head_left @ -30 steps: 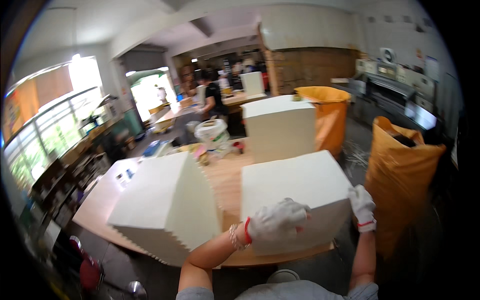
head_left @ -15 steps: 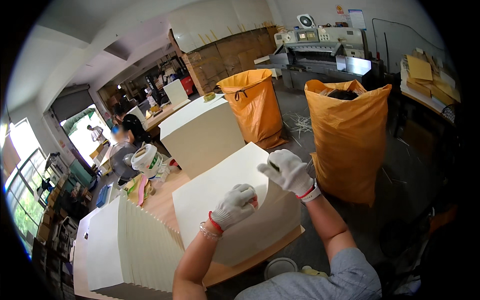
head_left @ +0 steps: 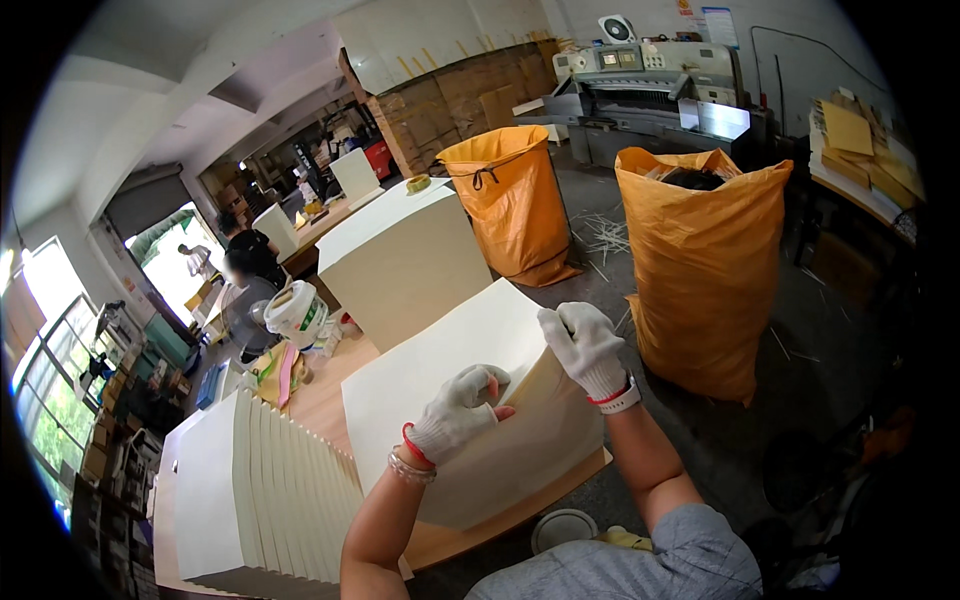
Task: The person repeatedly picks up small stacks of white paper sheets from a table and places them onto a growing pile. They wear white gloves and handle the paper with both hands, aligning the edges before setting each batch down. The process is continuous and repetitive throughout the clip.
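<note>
A tall stack of large white paper sheets (head_left: 430,375) stands before me on the wooden table. My right hand (head_left: 585,345), in a white knit glove with a watch at the wrist, grips the stack's right edge, where the top sheets curve up. How many sheets it holds is hidden. Over the middle of the top sheet is my left hand (head_left: 462,412), gloved with bare fingertips showing. Its thumb and forefinger are apart, with nothing between them. To the left, a second paper stack (head_left: 210,490) is layered in offset batches.
Behind stands another tall paper stack (head_left: 400,245) with a tape roll (head_left: 418,184) on top. Two orange sacks (head_left: 510,220) (head_left: 705,270) stand on the floor to the right. A white bucket (head_left: 297,315) sits on the table (head_left: 335,385). People work at the far left; a cutting machine (head_left: 650,95) stands behind.
My right hand has moved slightly right and closed on the sheet edges. My left hand has shifted a little left and its thumb and forefinger have spread.
</note>
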Demonstrator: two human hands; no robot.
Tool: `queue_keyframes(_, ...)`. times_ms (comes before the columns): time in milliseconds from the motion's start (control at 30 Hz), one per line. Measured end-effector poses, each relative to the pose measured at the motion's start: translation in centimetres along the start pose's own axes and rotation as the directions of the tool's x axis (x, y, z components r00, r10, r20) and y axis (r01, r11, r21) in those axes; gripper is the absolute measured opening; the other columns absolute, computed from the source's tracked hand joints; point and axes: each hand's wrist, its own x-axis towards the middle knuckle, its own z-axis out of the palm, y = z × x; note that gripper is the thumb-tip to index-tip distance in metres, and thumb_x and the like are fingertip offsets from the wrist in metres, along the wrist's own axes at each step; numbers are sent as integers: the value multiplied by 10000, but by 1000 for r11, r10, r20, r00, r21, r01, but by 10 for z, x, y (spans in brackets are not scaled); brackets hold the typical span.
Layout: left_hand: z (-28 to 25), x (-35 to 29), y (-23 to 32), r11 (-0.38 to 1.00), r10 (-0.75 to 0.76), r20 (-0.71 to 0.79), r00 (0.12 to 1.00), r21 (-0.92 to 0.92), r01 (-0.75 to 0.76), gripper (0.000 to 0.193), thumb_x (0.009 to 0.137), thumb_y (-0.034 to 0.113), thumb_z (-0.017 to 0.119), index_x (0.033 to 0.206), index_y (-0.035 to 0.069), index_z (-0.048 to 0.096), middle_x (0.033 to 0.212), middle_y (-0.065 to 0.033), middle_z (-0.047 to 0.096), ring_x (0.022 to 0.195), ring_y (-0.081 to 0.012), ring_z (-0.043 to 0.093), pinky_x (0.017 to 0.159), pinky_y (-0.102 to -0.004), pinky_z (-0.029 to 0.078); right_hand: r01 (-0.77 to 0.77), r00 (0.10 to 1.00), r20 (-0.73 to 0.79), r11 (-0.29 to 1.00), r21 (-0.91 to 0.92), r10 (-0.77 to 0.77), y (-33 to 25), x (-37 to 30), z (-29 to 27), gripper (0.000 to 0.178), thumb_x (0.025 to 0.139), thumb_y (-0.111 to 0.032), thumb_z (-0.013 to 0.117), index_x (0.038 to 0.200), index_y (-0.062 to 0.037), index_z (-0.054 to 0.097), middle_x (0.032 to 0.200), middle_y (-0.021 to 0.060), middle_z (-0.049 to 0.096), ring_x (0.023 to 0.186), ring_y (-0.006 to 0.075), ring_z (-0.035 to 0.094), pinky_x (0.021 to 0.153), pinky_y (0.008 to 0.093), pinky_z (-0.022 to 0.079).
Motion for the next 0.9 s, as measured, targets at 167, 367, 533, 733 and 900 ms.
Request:
queue_keyframes(167, 10, -4, -1, 990, 42, -159, 986, -125, -62, 500, 831, -32, 712, 1317, 22, 603, 1128, -95, 653, 940, -190, 617, 865, -301, 509, 76, 997, -24, 996, 38, -75, 1, -2, -5, 447, 778, 40, 709, 1215, -6, 631, 888, 101, 523, 773, 271, 606, 688, 384, 545)
queue_keyframes(367, -6, 2, -2, 932, 190, 86, 978, 298, -207, 473, 833, 195, 827, 1241, 45, 642, 995, -112, 593, 909, -251, 618, 806, -359, 512, 38, 996, 84, 999, -13, -37, 5, -12, -2, 514, 799, 30, 709, 1300, -11, 602, 946, 117, 546, 818, 276, 613, 716, 390, 558)
queue_keyframes(533, -3, 0, 0, 946, 185, -3, 983, 272, -177, 418, 835, 264, 837, 1156, 64, 659, 1002, -94, 581, 905, -257, 606, 812, -362, 505, 44, 998, -51, 996, -75, -48, 2, -10, 1, 466, 828, 34, 687, 1285, -16, 616, 938, 114, 551, 802, 276, 609, 703, 390, 550)
queue_keyframes(733, 1, -2, 2, 971, 201, -69, 977, 150, -189, 403, 838, 68, 769, 1225, 32, 666, 875, -67, 497, 772, -197, 494, 714, -331, 442, 27, 999, 37, 998, 57, -29, 7, -14, -2, 452, 839, 38, 675, 1282, -36, 625, 950, 107, 554, 818, 283, 613, 727, 392, 554)
queue_keyframes(900, -5, 1, -11, 923, 260, 57, 964, 280, -265, 457, 844, 55, 744, 1289, 45, 643, 965, -85, 568, 851, -207, 560, 751, -335, 471, -19, 996, 91, 999, 40, 15, 5, -15, -1, 458, 832, 33, 679, 1283, -23, 623, 983, 113, 551, 854, 287, 624, 758, 397, 559)
